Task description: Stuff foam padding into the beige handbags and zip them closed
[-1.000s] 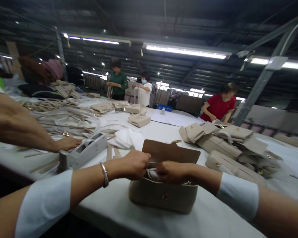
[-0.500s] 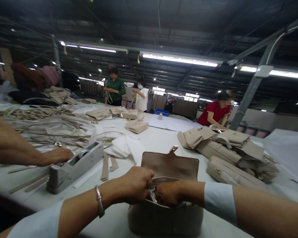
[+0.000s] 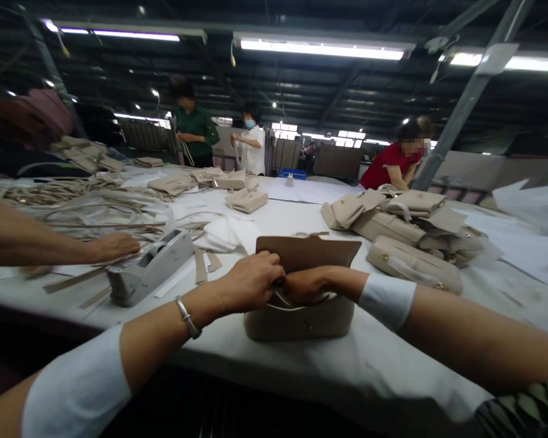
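Observation:
A beige handbag (image 3: 296,325) stands upright on the white-covered table in front of me, its brown-lined flap (image 3: 315,252) raised at the back. My left hand (image 3: 256,280) is closed on the left end of the bag's opening, fingertips at the rim. Inside the mouth is my right hand (image 3: 307,285), curled beside the left one. Its fingertips are hidden by the bag, so what they grip does not show. A light edge of the opening runs just below both hands.
At left stands a grey tape dispenser (image 3: 153,267), with a co-worker's hand (image 3: 116,246) beside it. Behind lie tangled straps (image 3: 100,210). Beige bags (image 3: 393,225) are heaped at right, and another bag (image 3: 246,199) lies ahead. Several people stand across the table.
My view has tilted down, so the bag and hands sit higher in the picture. The flap leans further back. Both hands stay at the bag's opening.

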A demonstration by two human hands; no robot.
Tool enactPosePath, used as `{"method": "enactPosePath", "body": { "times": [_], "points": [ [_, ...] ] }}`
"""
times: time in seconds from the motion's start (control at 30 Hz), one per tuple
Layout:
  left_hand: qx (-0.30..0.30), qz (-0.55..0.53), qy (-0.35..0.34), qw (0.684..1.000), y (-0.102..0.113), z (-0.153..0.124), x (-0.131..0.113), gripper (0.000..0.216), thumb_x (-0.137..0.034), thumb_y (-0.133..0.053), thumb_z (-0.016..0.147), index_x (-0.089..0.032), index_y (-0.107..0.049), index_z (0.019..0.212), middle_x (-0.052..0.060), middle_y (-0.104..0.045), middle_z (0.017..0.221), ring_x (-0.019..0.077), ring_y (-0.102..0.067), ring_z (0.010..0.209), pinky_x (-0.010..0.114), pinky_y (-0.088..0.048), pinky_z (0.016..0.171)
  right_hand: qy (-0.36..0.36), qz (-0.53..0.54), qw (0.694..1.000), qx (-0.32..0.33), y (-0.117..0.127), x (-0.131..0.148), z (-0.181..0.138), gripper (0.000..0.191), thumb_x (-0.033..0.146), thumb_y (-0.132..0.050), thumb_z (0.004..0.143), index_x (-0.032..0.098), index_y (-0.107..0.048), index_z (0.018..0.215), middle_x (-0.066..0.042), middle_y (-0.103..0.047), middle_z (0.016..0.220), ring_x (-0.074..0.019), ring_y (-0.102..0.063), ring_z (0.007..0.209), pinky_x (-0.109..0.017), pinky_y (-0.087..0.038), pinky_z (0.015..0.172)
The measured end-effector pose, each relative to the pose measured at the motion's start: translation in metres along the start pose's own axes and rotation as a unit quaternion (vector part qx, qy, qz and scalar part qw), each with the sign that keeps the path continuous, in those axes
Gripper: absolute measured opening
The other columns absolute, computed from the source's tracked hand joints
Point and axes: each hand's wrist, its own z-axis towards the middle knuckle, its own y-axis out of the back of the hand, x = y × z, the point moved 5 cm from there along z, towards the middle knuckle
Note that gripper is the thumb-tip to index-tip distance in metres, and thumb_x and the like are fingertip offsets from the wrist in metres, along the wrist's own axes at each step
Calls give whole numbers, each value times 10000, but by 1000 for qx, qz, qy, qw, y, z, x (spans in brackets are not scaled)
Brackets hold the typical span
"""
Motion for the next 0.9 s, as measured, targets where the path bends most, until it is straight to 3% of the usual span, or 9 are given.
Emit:
{"method": "enactPosePath", "body": {
  "times": [0.1,0.17,0.3,0.4,0.47,0.53,0.63,0.73,0.9],
  "points": [
    [26,-6,-5,1000,-3,1,0,161,-166,-529,779,-236,-662,839,23,-593,833,182,-521,882,275,-410,746,16,17,999,31,10,-3,-17,133,196,-499,817,132,-575,729,9,-535,661,-114,-445,572,-241,-355,537],
    [44,-4,13,999,-3,1,2,162,-150,-512,781,-225,-654,803,26,-592,787,179,-524,851,271,-401,722,37,11,999,12,16,-4,-37,168,239,-498,849,130,-617,803,2,-573,717,-124,-485,624,-237,-376,580],
    [65,-3,54,996,1,2,2,113,-221,-550,782,-236,-650,832,31,-565,786,177,-516,779,261,-374,647,82,-68,983,-147,17,-10,-84,276,259,-523,888,169,-629,1127,-48,-643,1027,-176,-571,892,-260,-408,801],
    [86,2,51,995,1,10,-2,220,-428,-671,723,-264,-647,866,20,-550,802,175,-487,731,255,-340,604,46,-126,960,-245,9,-20,-105,266,279,-499,925,184,-650,1123,-63,-644,1035,-185,-567,949,-273,-396,850],
    [75,32,2,997,0,17,-10,283,-474,-720,673,-255,-633,830,12,-561,780,188,-478,777,268,-336,647,19,-172,947,-271,7,-24,-110,225,332,-558,902,216,-684,1049,-51,-641,973,-193,-552,928,-282,-388,823],
    [50,57,-43,996,-1,23,-18,252,-436,-721,688,-237,-615,799,12,-575,775,196,-475,827,286,-335,711,9,-211,944,-255,10,-24,-110,218,402,-654,831,256,-701,985,-34,-627,945,-202,-530,911,-282,-372,773],
    [31,71,-25,997,-6,27,-21,174,-383,-645,762,-214,-609,780,32,-569,783,183,-481,783,306,-335,732,-15,-254,941,-224,18,-25,-105,134,368,-700,787,241,-702,831,-20,-605,882,-191,-518,847,-283,-335,702],
    [39,83,-12,996,-9,26,-21,147,-341,-586,795,-200,-610,760,46,-565,755,183,-488,740,329,-335,743,-35,-274,931,-240,22,-31,-99,132,307,-668,798,203,-660,718,-19,-580,837,-186,-511,832,-288,-312,689],
    [57,103,-23,993,-8,29,-25,126,-289,-562,796,-188,-603,731,57,-592,699,208,-500,792,363,-318,773,-65,-172,931,-317,13,-48,-99,187,302,-659,789,191,-589,922,-17,-552,957,-151,-521,818,-256,-337,656]
  ]
}}
